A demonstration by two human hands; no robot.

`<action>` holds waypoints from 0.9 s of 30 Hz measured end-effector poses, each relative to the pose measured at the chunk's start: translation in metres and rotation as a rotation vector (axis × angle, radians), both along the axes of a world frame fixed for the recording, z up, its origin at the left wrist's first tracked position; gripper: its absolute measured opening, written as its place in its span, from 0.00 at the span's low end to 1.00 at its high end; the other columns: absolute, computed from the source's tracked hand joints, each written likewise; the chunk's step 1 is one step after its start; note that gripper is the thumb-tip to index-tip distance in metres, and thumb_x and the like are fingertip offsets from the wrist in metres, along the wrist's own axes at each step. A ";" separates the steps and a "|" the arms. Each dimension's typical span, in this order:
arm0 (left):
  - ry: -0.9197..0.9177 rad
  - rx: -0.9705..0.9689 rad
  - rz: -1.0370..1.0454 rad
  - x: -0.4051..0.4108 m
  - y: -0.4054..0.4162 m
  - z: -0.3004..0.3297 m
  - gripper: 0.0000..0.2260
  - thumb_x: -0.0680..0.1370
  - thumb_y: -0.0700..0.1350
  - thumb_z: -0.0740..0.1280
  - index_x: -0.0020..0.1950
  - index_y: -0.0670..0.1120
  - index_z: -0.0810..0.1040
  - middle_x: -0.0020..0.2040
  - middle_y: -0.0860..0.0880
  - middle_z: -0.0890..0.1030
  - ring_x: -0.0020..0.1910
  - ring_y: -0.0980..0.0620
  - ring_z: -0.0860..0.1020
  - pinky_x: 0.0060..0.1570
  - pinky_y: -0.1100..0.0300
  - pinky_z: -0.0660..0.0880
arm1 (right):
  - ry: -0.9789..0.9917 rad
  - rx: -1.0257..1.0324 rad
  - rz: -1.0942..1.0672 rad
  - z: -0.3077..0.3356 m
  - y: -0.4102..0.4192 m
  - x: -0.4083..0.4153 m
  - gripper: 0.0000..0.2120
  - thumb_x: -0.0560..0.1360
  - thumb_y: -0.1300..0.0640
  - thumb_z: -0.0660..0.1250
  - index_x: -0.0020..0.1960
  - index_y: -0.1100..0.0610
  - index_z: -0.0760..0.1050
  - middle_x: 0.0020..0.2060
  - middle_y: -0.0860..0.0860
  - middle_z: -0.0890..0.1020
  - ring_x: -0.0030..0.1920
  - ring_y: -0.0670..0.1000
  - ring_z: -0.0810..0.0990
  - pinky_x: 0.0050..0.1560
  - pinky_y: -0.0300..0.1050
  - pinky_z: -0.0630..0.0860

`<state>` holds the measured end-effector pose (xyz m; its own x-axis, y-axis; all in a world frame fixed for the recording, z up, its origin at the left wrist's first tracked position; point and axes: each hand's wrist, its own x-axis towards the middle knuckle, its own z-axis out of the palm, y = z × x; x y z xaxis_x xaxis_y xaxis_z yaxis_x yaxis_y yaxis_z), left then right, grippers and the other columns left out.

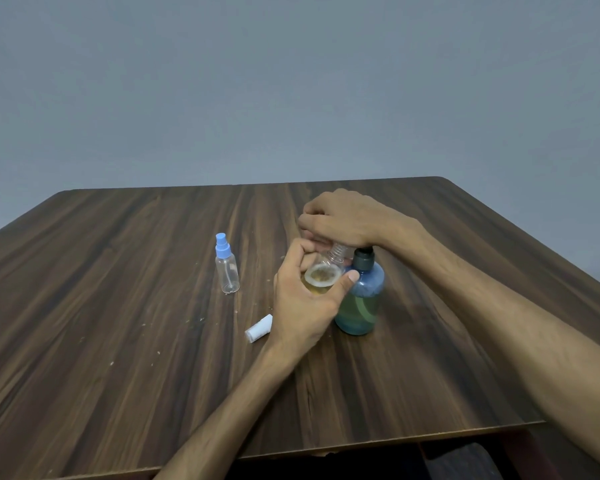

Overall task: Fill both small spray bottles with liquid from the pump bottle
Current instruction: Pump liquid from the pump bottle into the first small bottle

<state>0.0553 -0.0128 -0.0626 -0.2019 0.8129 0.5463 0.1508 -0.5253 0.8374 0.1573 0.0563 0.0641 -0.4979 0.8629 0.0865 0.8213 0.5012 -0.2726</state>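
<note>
A blue-green pump bottle (361,299) stands on the wooden table (118,306) right of centre. My right hand (347,218) lies over its pump head, fingers curled down, hiding the nozzle. My left hand (305,299) grips a small clear spray bottle (323,275) with its cap off, held tilted against the pump bottle with its threaded neck up under my right hand. Yellowish foamy liquid shows inside it. A second small spray bottle (226,268) with a blue spray cap stands upright to the left and looks empty.
A white cap (258,329) lies on its side on the table just left of my left wrist. Small pale crumbs dot the wood around it. The table's near edge runs across the bottom, with dark objects below it.
</note>
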 end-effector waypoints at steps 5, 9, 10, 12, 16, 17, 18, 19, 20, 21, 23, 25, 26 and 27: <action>-0.005 -0.010 0.000 0.000 0.001 0.001 0.19 0.71 0.45 0.82 0.54 0.43 0.77 0.44 0.53 0.87 0.45 0.50 0.87 0.48 0.50 0.84 | -0.022 -0.023 0.006 0.000 -0.001 -0.002 0.18 0.83 0.46 0.58 0.41 0.54 0.79 0.37 0.50 0.84 0.40 0.52 0.79 0.41 0.50 0.73; -0.014 -0.015 -0.011 -0.001 0.001 0.000 0.19 0.72 0.42 0.83 0.55 0.42 0.77 0.45 0.52 0.88 0.46 0.49 0.87 0.49 0.50 0.84 | -0.024 0.008 0.002 0.005 -0.001 -0.002 0.19 0.83 0.46 0.58 0.44 0.56 0.81 0.36 0.50 0.83 0.40 0.52 0.79 0.43 0.51 0.74; -0.018 -0.013 -0.013 -0.001 0.000 0.000 0.19 0.72 0.41 0.83 0.55 0.42 0.77 0.45 0.52 0.88 0.46 0.49 0.87 0.49 0.51 0.84 | -0.005 0.021 0.007 0.007 -0.001 -0.002 0.20 0.84 0.46 0.58 0.45 0.57 0.81 0.36 0.50 0.83 0.39 0.52 0.79 0.44 0.52 0.74; -0.016 -0.005 -0.008 0.000 0.000 0.000 0.19 0.71 0.42 0.83 0.55 0.43 0.77 0.45 0.51 0.88 0.46 0.49 0.87 0.49 0.51 0.84 | -0.008 0.013 0.007 0.006 0.000 -0.001 0.20 0.84 0.46 0.58 0.44 0.55 0.81 0.36 0.49 0.83 0.39 0.51 0.79 0.43 0.51 0.74; -0.013 0.001 0.007 0.000 0.000 0.000 0.19 0.71 0.44 0.82 0.55 0.41 0.77 0.45 0.52 0.88 0.46 0.50 0.87 0.49 0.52 0.84 | -0.055 -0.026 0.001 0.000 -0.002 -0.003 0.19 0.83 0.45 0.58 0.40 0.53 0.78 0.39 0.50 0.84 0.41 0.53 0.80 0.42 0.51 0.74; -0.015 0.000 0.002 0.000 0.000 0.000 0.19 0.71 0.44 0.82 0.55 0.41 0.77 0.45 0.51 0.88 0.46 0.49 0.87 0.49 0.51 0.84 | -0.033 -0.018 0.002 0.002 -0.002 -0.001 0.19 0.83 0.45 0.58 0.40 0.52 0.79 0.38 0.50 0.84 0.41 0.53 0.80 0.44 0.52 0.75; -0.017 -0.001 -0.003 0.000 -0.001 -0.001 0.19 0.71 0.44 0.82 0.55 0.42 0.77 0.45 0.51 0.88 0.46 0.49 0.88 0.49 0.50 0.84 | -0.007 -0.004 0.004 0.004 -0.002 -0.001 0.18 0.83 0.45 0.58 0.41 0.52 0.79 0.37 0.49 0.84 0.41 0.52 0.80 0.45 0.52 0.76; -0.019 -0.003 -0.008 0.000 -0.001 0.000 0.19 0.71 0.44 0.82 0.55 0.42 0.77 0.45 0.51 0.88 0.47 0.49 0.88 0.50 0.50 0.84 | 0.012 0.006 0.007 0.005 -0.002 0.000 0.18 0.83 0.45 0.58 0.42 0.53 0.80 0.36 0.49 0.83 0.40 0.52 0.80 0.45 0.52 0.76; -0.023 -0.005 -0.009 0.000 0.000 -0.001 0.19 0.71 0.44 0.82 0.55 0.42 0.77 0.46 0.51 0.88 0.47 0.49 0.88 0.50 0.50 0.84 | 0.011 0.004 0.006 0.004 -0.002 0.000 0.19 0.83 0.45 0.58 0.42 0.53 0.80 0.36 0.49 0.83 0.40 0.52 0.80 0.44 0.51 0.75; -0.028 -0.008 -0.010 0.001 0.000 -0.001 0.19 0.71 0.44 0.82 0.55 0.42 0.77 0.46 0.50 0.88 0.47 0.48 0.88 0.50 0.50 0.84 | -0.012 -0.008 0.004 0.003 -0.002 -0.001 0.19 0.83 0.45 0.58 0.42 0.53 0.80 0.36 0.49 0.83 0.40 0.52 0.80 0.42 0.50 0.74; -0.032 -0.017 -0.010 0.000 0.001 -0.001 0.19 0.71 0.44 0.82 0.55 0.42 0.77 0.46 0.48 0.88 0.47 0.47 0.88 0.50 0.48 0.84 | -0.060 -0.027 0.003 -0.002 -0.002 -0.003 0.20 0.83 0.44 0.57 0.43 0.55 0.79 0.38 0.51 0.83 0.40 0.53 0.79 0.41 0.50 0.72; -0.024 -0.014 -0.011 0.000 0.000 -0.001 0.19 0.72 0.44 0.82 0.55 0.43 0.77 0.46 0.49 0.88 0.47 0.47 0.88 0.50 0.48 0.84 | -0.049 -0.026 0.000 0.001 -0.002 -0.002 0.19 0.83 0.45 0.58 0.42 0.54 0.79 0.38 0.49 0.83 0.40 0.52 0.79 0.42 0.50 0.72; -0.017 -0.011 -0.010 0.000 0.000 -0.001 0.18 0.72 0.43 0.82 0.55 0.43 0.77 0.45 0.50 0.88 0.47 0.48 0.88 0.50 0.49 0.84 | -0.029 -0.015 0.002 0.003 -0.001 -0.002 0.19 0.83 0.45 0.58 0.41 0.53 0.79 0.37 0.48 0.83 0.40 0.51 0.79 0.42 0.50 0.72; -0.011 -0.008 -0.007 -0.001 0.000 -0.001 0.18 0.72 0.41 0.83 0.55 0.43 0.77 0.45 0.51 0.88 0.46 0.49 0.88 0.50 0.50 0.84 | -0.013 -0.003 0.003 0.006 -0.001 -0.001 0.19 0.83 0.45 0.58 0.42 0.52 0.79 0.37 0.48 0.83 0.40 0.51 0.79 0.43 0.51 0.73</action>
